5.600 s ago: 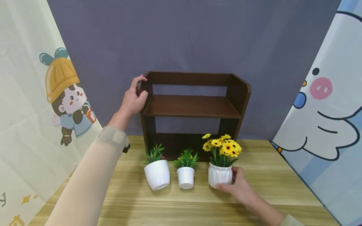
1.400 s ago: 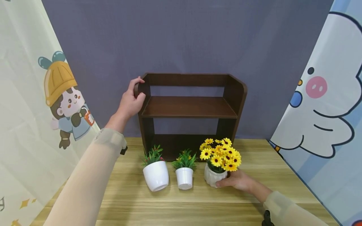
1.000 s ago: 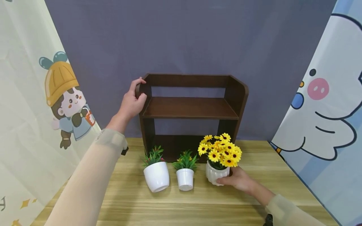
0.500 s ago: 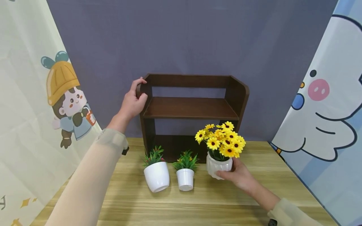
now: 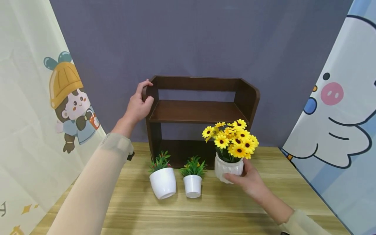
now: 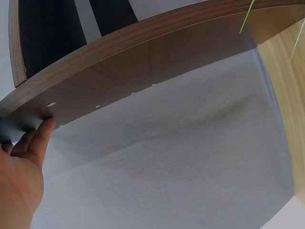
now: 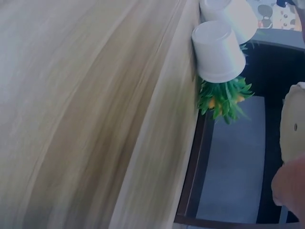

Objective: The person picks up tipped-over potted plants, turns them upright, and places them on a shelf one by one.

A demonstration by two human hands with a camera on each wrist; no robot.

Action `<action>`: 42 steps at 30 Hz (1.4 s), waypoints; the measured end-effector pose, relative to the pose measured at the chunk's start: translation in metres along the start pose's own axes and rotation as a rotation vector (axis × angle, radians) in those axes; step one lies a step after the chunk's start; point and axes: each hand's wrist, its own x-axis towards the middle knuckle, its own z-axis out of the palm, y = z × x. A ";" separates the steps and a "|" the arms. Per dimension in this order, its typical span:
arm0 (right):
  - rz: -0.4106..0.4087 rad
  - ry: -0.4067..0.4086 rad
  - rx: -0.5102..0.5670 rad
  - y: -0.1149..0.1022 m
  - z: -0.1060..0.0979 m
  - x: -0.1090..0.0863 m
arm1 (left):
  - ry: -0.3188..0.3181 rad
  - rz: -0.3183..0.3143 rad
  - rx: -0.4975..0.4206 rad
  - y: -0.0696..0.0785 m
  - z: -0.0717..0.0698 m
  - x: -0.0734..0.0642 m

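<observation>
My left hand [image 5: 138, 103] holds the upper left side panel of a dark brown two-tier shelf [image 5: 199, 111], fingers over its edge and thumb inside. The left wrist view shows the fingers [image 6: 42, 140] against the panel's outer face. My right hand [image 5: 251, 181] grips a white ribbed flowerpot [image 5: 224, 168] with yellow daisy-like flowers [image 5: 235, 140], thumb on its front. The pot is off the table, in front of the shelf's lower right, its top tipped slightly forward. In the right wrist view the pot's underside [image 7: 294, 126] and part of the hand [image 7: 290, 186] show at the edge.
Left of the held pot are a small white potted plant [image 5: 192, 186] and a larger, tilted white potted plant [image 5: 163, 182], both before the shelf. The wood-grain table [image 5: 164, 217] lies below. A grey cloth [image 5: 199, 39] hangs behind; printed sheets [image 5: 332, 137] flank both sides.
My right hand has raised the flowerpot from near the table to a higher spot, its flowers now overlapping the middle board's edge. My left hand stays on the shelf's side.
</observation>
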 end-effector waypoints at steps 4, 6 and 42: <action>0.004 0.031 -0.003 -0.008 0.004 -0.003 | 0.003 0.001 0.002 0.000 0.000 0.000; 0.005 0.048 -0.005 -0.011 0.005 -0.003 | 0.004 0.001 0.002 -0.001 0.000 0.001; -0.148 0.245 -0.003 -0.100 0.011 0.046 | 0.017 0.004 -0.001 -0.001 0.001 0.000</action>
